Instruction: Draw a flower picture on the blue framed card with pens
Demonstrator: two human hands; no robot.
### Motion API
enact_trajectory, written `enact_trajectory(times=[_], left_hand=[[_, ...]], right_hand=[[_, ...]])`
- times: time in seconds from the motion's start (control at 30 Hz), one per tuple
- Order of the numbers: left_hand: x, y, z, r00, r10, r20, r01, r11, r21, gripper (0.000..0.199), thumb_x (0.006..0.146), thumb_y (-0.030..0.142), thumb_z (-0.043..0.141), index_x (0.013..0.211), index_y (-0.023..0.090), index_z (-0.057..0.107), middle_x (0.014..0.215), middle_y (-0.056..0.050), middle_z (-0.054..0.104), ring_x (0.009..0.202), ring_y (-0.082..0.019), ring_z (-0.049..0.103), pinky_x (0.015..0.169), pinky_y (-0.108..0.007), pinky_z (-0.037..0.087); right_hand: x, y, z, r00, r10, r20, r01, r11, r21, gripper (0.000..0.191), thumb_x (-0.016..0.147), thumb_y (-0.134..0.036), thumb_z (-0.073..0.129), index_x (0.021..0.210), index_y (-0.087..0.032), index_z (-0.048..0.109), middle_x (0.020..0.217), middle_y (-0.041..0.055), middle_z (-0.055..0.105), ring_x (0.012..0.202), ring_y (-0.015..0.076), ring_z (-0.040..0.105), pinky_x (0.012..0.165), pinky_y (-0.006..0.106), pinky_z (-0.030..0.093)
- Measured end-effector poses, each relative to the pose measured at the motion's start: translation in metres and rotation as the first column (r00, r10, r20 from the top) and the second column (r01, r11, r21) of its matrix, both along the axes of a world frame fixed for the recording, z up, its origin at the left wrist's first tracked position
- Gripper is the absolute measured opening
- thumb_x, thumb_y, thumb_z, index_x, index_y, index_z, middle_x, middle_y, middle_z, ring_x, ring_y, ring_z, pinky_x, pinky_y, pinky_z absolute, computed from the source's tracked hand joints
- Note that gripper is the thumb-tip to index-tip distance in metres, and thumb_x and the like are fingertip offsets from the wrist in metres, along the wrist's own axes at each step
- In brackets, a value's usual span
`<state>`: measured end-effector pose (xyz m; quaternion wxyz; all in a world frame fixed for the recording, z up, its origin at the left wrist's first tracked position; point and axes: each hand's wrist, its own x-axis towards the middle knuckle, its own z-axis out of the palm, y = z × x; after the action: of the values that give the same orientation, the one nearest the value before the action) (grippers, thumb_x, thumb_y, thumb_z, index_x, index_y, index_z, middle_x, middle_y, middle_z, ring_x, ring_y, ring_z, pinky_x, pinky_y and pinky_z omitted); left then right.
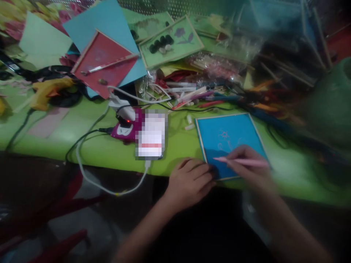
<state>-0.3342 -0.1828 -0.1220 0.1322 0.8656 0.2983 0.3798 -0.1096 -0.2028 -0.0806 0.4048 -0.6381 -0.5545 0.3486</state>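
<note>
Left hand (192, 179): palm down, fingers loosely bent, at the near left corner of the blue panel (236, 128), which lies along the front edge of the green table (290, 175). Right hand (255, 178): gripping a pink pen (252, 163), tip at the panel; contact unclear. Panel bears pale edge strips, fine reddish drawings, one sun-like. Bare tabletop to its right. Beyond, heaped pens and sticks (192, 95) limit room.
</note>
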Motion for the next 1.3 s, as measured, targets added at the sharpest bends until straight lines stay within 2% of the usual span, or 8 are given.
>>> enact_trajectory(times=[0.3, 0.67, 1.03, 1.3], left_hand=[[0.0002, -0.0012, 0.0004, 1.0, 0.001, 0.002, -0.001, 1.0, -0.031, 0.013, 0.101, 0.03, 0.067, 0.108, 0.024, 0.077, 0.117, 0.005, 0.082, 0.102, -0.019, 0.07, 0.091, -0.037, 0.049], [0.0017, -0.0014, 0.0014, 1.0, 0.017, 0.01, -0.017, 0.998, -0.057, 0.013, 0.101, 0.031, 0.067, 0.105, 0.025, 0.078, 0.114, 0.004, 0.083, 0.1, -0.019, 0.071, 0.089, -0.037, 0.051], [0.0021, -0.002, 0.0014, 1.0, 0.024, 0.017, -0.023, 0.998, -0.057, 0.011, 0.099, 0.03, 0.069, 0.105, 0.025, 0.078, 0.113, 0.005, 0.083, 0.1, -0.019, 0.071, 0.09, -0.037, 0.05], [0.0016, -0.002, 0.0014, 1.0, 0.017, 0.004, -0.017, 0.998, -0.062, 0.011, 0.099, 0.03, 0.069, 0.105, 0.025, 0.078, 0.114, 0.005, 0.082, 0.1, -0.019, 0.07, 0.09, -0.037, 0.05]], right_hand=[[-0.0036, -0.0083, -0.0091, 0.994, -0.106, 0.002, 0.106, 0.992, 0.069, 0.015, 0.088, -0.033, 0.08, 0.083, -0.027, 0.068, 0.072, -0.0027, 0.068, 0.059, 0.0151, 0.058, 0.051, 0.028, 0.044], [-0.0028, -0.0085, -0.0066, 0.996, -0.085, 0.028, 0.083, 0.995, 0.059, 0.012, 0.09, -0.034, 0.079, 0.084, -0.029, 0.069, 0.075, -0.0006, 0.071, 0.064, 0.0184, 0.065, 0.054, 0.031, 0.051], [-0.0051, -0.0062, -0.003, 0.998, -0.062, 0.034, 0.06, 0.997, 0.054, 0.013, 0.091, -0.033, 0.077, 0.084, -0.026, 0.068, 0.071, -0.0017, 0.069, 0.057, 0.0145, 0.059, 0.05, 0.028, 0.046], [-0.0027, -0.0071, -0.0045, 0.996, -0.052, 0.067, 0.049, 0.998, 0.044, 0.014, 0.091, -0.034, 0.077, 0.085, -0.026, 0.068, 0.074, -0.0007, 0.07, 0.059, 0.0149, 0.061, 0.051, 0.028, 0.048]])
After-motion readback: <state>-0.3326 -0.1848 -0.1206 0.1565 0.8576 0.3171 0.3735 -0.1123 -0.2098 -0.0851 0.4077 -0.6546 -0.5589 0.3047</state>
